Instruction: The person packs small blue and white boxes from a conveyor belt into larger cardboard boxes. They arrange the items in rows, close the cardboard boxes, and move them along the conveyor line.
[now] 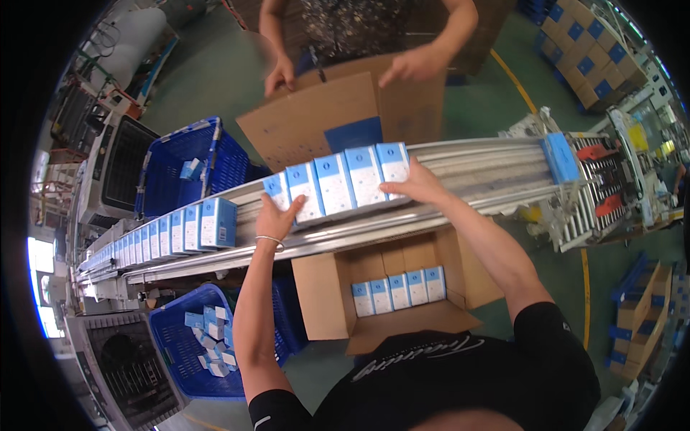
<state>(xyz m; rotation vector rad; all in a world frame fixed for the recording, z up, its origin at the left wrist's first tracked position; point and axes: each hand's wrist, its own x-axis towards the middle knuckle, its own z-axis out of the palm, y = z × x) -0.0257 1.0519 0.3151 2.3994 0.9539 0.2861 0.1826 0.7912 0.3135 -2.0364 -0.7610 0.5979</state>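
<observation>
Over the conveyor (481, 172), a row of several blue-and-white small cartons (334, 184) is squeezed side by side between my two hands. My left hand (279, 218) presses on the row's left end, thumb across the front. At the right end my right hand (415, 183) grips the last carton, its thumb also on the front face. Just below, on my side of the conveyor, stands an open cardboard box (320, 294) with its flaps out. Several more of the same cartons (399, 289) stand in a row inside it.
More cartons (180, 231) line the conveyor at left; one lone carton (560, 158) lies far right. Blue baskets (233, 179) (165, 352) hold loose cartons. Across the conveyor, a person's hands (410, 66) are at another cardboard box (309, 118). Stacked boxes (589, 54) stand behind.
</observation>
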